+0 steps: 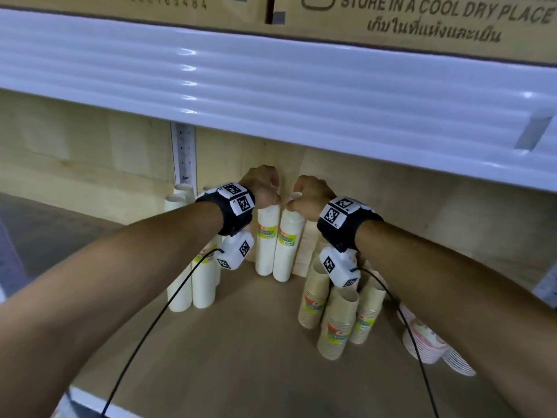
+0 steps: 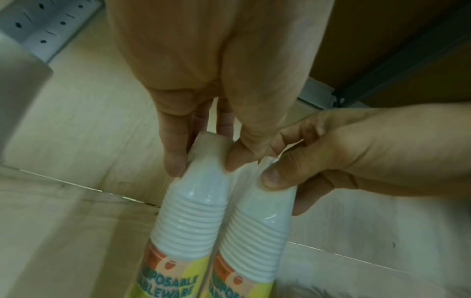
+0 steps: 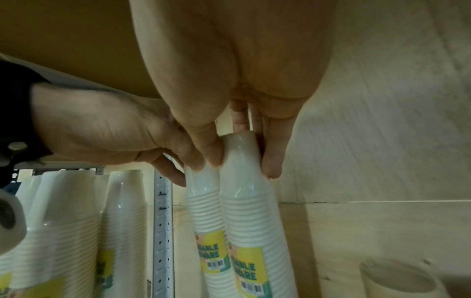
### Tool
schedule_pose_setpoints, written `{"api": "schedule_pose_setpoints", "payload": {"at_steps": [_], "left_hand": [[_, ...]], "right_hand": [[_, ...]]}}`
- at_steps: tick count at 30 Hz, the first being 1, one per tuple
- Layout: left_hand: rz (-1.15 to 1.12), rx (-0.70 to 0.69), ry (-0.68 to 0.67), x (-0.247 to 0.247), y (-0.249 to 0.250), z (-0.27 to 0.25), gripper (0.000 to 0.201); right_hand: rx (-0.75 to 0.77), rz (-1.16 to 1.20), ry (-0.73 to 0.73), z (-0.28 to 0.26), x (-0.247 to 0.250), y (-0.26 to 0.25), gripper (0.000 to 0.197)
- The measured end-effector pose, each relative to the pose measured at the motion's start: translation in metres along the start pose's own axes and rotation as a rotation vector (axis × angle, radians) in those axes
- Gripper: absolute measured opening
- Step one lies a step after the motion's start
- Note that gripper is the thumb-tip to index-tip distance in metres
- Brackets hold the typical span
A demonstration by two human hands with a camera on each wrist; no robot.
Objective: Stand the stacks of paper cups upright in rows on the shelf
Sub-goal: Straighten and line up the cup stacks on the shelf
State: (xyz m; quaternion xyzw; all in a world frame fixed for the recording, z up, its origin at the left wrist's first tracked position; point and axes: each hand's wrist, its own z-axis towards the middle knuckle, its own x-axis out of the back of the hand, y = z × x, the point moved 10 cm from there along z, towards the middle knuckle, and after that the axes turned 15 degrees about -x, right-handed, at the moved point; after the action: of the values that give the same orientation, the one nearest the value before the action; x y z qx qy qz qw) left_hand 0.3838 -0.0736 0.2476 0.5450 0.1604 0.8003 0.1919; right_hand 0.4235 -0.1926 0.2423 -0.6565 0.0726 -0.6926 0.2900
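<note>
Two wrapped stacks of white paper cups stand upright side by side near the back of the wooden shelf [image 1: 241,342]. My left hand [image 1: 265,188] pinches the top of the left stack [image 1: 266,239] between thumb and fingers, as the left wrist view shows: left hand [image 2: 203,161], left stack [image 2: 193,211]. The top of the right stack [image 1: 287,245] is gripped the same way by my right hand [image 1: 307,194]; in the right wrist view the right hand [image 3: 242,165] holds that stack [image 3: 249,211]. Both stacks carry yellow labels and touch each other.
More white cup stacks [image 1: 193,285] stand to the left by the metal upright [image 1: 184,155]. Brown cup stacks [image 1: 337,321] lean together at the right, with pink patterned cups [image 1: 428,342] lying beyond them. The white upper shelf edge [image 1: 271,95] hangs low overhead.
</note>
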Motion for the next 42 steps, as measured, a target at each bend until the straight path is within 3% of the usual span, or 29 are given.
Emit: {"api": "schedule_pose_setpoints", "payload": {"at_steps": [23, 29, 42], "left_hand": [[-0.019, -0.077, 0.021, -0.002, -0.003, 0.013, 0.040], [-0.024, -0.060, 0.048, 0.027, -0.003, 0.007, 0.047], [0.193, 0.039, 0.113, 0.126, -0.041, -0.047, 0.028]], "right_hand": [[-0.021, -0.056, 0.031, 0.022, -0.012, -0.006, 0.041], [0.031, -0.075, 0.088, 0.015, 0.001, -0.026, 0.050], [0.244, -0.042, 0.039, -0.028, -0.021, -0.123, 0.042]]}}
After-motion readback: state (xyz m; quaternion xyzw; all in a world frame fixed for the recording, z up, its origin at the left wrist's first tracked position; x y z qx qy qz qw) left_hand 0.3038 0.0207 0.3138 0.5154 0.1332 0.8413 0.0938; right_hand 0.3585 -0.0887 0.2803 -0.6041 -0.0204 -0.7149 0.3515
